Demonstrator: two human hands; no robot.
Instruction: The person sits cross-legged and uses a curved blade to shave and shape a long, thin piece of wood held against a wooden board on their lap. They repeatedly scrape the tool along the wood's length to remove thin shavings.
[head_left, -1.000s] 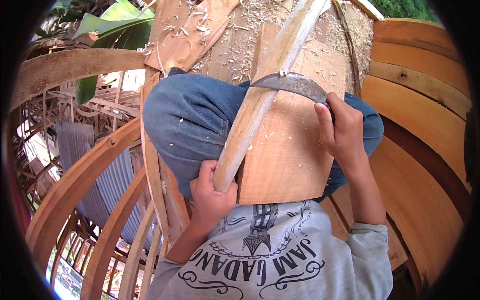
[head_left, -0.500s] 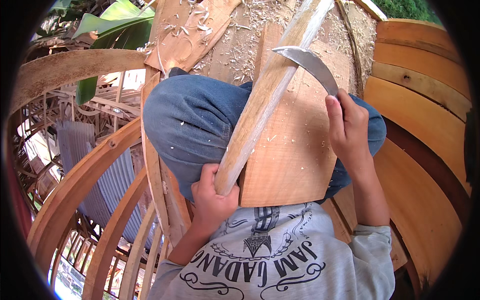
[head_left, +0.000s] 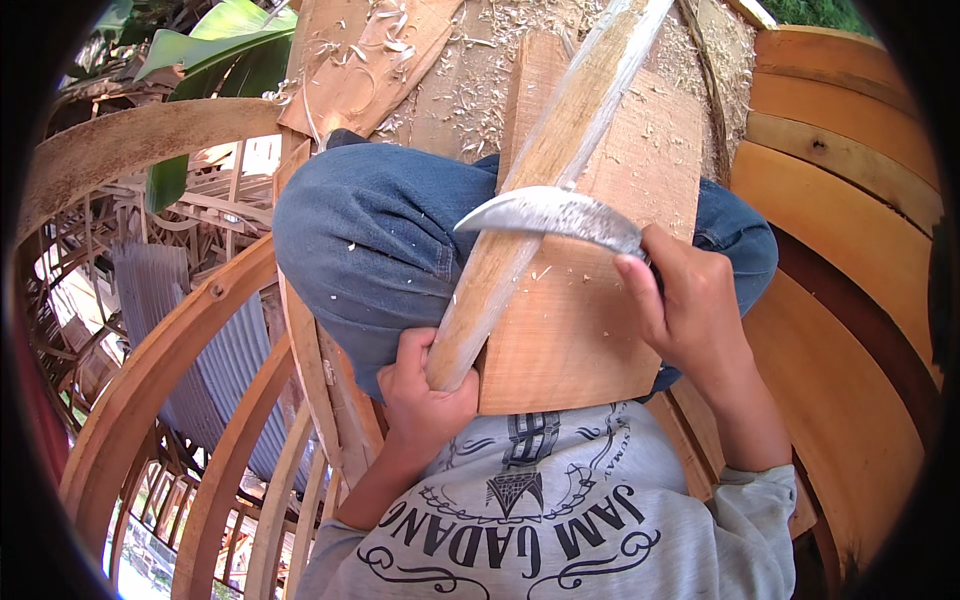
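A long, narrow wooden stick (head_left: 530, 170) slants from my lap up to the far right, across a flat wooden board (head_left: 585, 325). My left hand (head_left: 428, 390) is closed round the stick's near end. In my right hand (head_left: 690, 295) is a sickle (head_left: 560, 212) with a curved steel blade; its handle is hidden in the fist. The blade lies across the stick around mid-length, its tip pointing left past the stick's edge. The board rests between my knees, its near end against my shirt.
Curly wood shavings (head_left: 470, 60) litter the planks ahead. Curved wooden ribs (head_left: 170, 370) rise on the left, with corrugated metal sheets (head_left: 235, 380) beyond them. Overlapping planks (head_left: 840, 190) form a wall on the right. A green leaf (head_left: 215, 45) hangs at the far left.
My right hand has drawn the sickle down along the stick toward me, turning the blade flatter across it. My left hand keeps its hold on the near end.
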